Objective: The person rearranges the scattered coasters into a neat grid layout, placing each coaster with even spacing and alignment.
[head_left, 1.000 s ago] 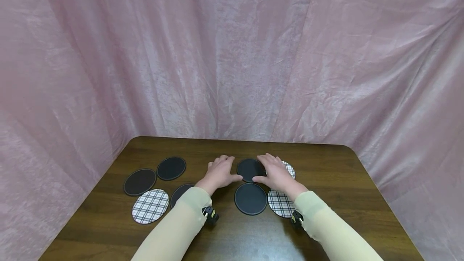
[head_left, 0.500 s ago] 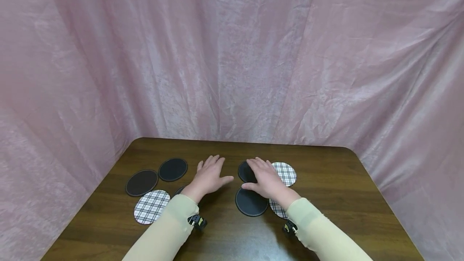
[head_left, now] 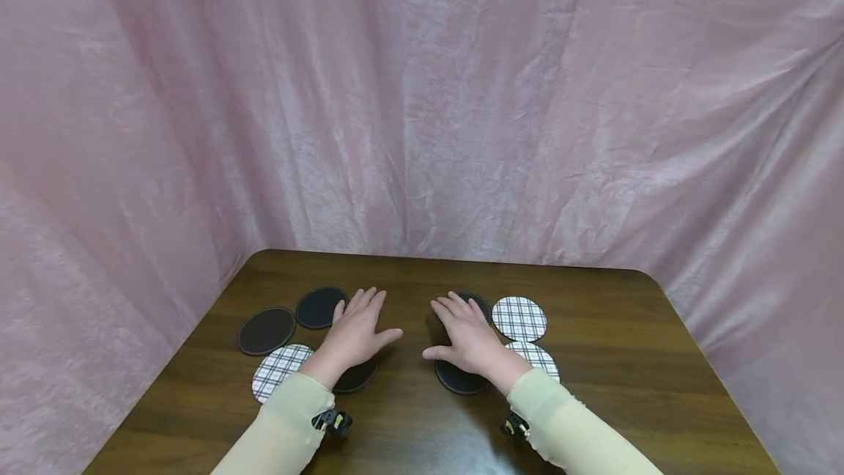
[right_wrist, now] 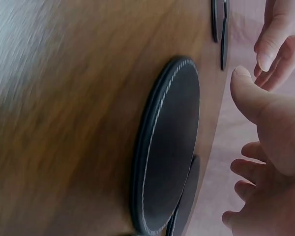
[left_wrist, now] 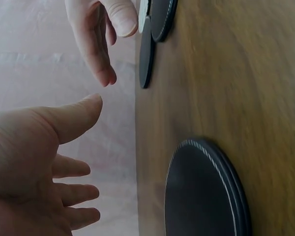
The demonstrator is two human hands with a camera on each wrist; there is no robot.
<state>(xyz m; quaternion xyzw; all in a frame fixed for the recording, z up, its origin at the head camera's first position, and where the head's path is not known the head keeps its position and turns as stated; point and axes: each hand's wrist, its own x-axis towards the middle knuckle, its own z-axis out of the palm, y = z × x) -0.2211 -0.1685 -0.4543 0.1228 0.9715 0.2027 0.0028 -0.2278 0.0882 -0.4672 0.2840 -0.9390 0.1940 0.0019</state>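
My left hand (head_left: 349, 339) hovers palm down with fingers spread, between the left coasters and the middle of the table. A black round coaster (head_left: 357, 378) lies partly hidden beneath it; the left wrist view shows this black coaster (left_wrist: 201, 191) with pale edge stitching, apart from the hand. My right hand (head_left: 469, 343), fingers also extended, overlaps two black coasters on the right side. The nearer black coaster (head_left: 458, 380) shows below the palm, and in the right wrist view a gap separates that stitched coaster (right_wrist: 172, 142) from the hand. Neither hand holds anything.
Two plaid coasters, a farther one (head_left: 519, 318) and a nearer one (head_left: 537, 359), lie right of the right hand. At left are another plaid coaster (head_left: 280, 371) and two black coasters (head_left: 267, 331). A pink curtain (head_left: 422, 94) hangs behind the wooden table (head_left: 633, 358).
Both hands have moved left across the table, the left one toward the left coasters. The right hand has uncovered the far plaid coaster. The coasters keep their arrangement.
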